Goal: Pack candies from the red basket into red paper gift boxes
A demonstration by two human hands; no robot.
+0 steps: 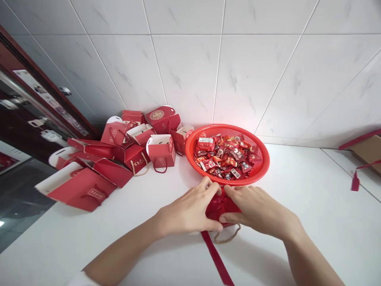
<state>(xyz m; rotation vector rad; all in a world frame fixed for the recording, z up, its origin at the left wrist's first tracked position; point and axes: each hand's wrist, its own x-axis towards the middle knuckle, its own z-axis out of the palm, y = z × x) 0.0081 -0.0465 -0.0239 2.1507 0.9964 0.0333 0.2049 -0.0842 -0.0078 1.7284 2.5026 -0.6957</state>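
Between my hands, at the lower middle of the head view, is a red box (217,210) with a rope handle (228,239) at its near side. A dark red ribbon (218,260) trails from it toward me over the white surface. My left hand (198,206) wraps round the box's left side, thumb at the near edge. On the right side my right hand (253,208) grips it too, thumb near the other. Both hands partly cover the box. Just behind stands a red basket (264,165) filled with wrapped candies (228,155).
Several red gift boxes (162,153), some with open tops, crowd the left of the white counter (166,258). A tiled wall (184,75) rises behind. At the far right lie a cardboard box (367,153) and a red tassel (355,182). A door (38,99) stands at the left.
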